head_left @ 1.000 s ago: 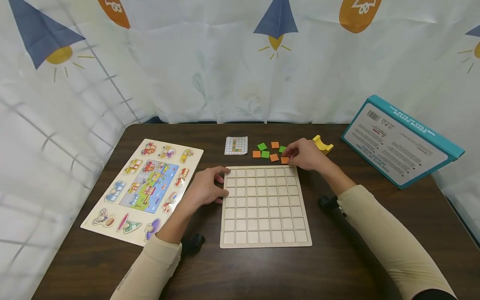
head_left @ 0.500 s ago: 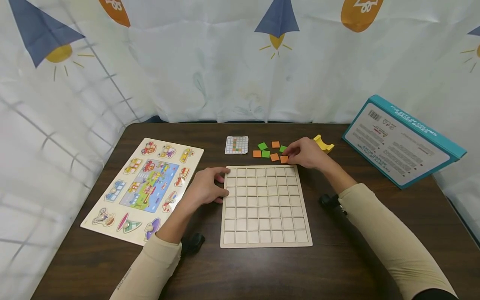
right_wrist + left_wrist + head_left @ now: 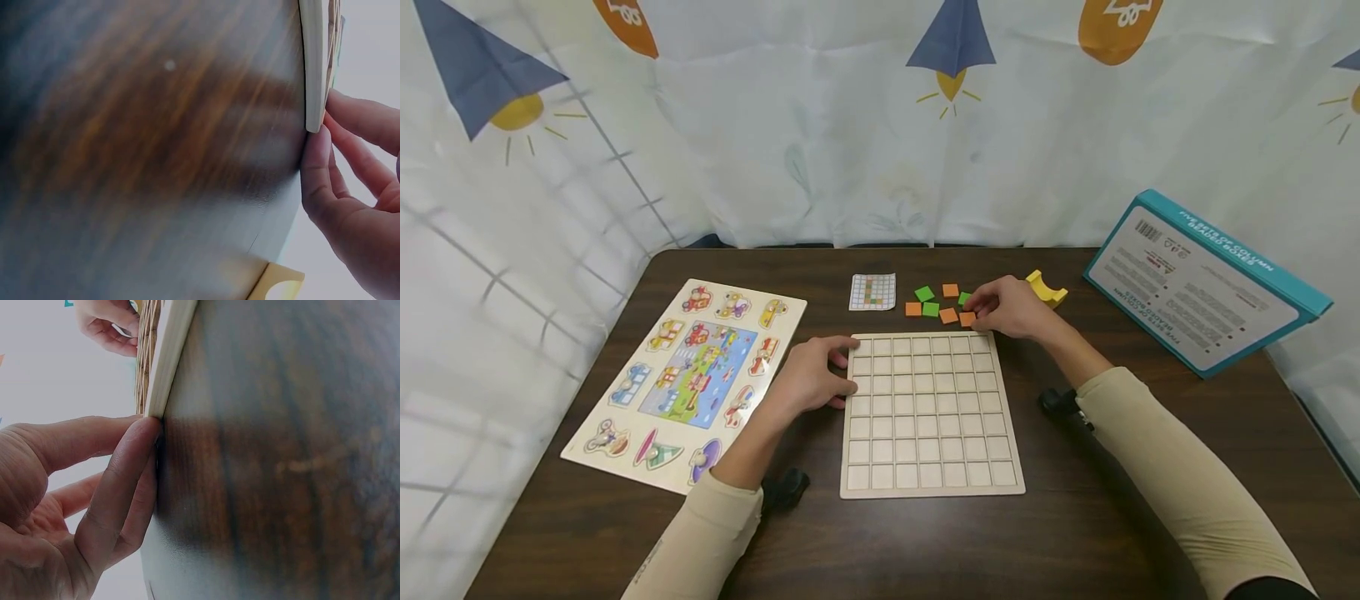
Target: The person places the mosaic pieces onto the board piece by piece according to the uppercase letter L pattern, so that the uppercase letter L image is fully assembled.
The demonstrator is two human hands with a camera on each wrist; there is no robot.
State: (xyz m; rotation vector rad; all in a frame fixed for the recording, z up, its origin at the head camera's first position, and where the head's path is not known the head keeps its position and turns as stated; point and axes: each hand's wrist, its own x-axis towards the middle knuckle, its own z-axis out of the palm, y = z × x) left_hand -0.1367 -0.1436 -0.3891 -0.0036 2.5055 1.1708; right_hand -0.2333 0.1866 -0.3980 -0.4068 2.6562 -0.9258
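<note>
A pale wooden grid board [image 3: 931, 405] with rows of square recesses lies flat on the dark table. My left hand [image 3: 811, 373] holds its left edge near the far corner, and the left wrist view has fingertips pinching the board's side [image 3: 169, 362]. At the far right corner, my right hand [image 3: 1011, 310] grips the board, the thumb against the corner edge [image 3: 314, 94] in the right wrist view. Just beyond that corner, an orange tile [image 3: 967, 319] lies by the right fingertips. A green tile [image 3: 964, 297] is partly hidden behind the same hand.
Several orange and green tiles [image 3: 931, 309] lie behind the board, beside a small printed grid card [image 3: 872, 292]. A vehicle puzzle board [image 3: 625, 417] occupies the left. To the right are a yellow curved piece [image 3: 1046, 289] and a teal-edged box [image 3: 1195, 283] standing tilted.
Both hands stay at the board's edges. The orange tile by my right fingertips has shifted very slightly left; little else differs.
</note>
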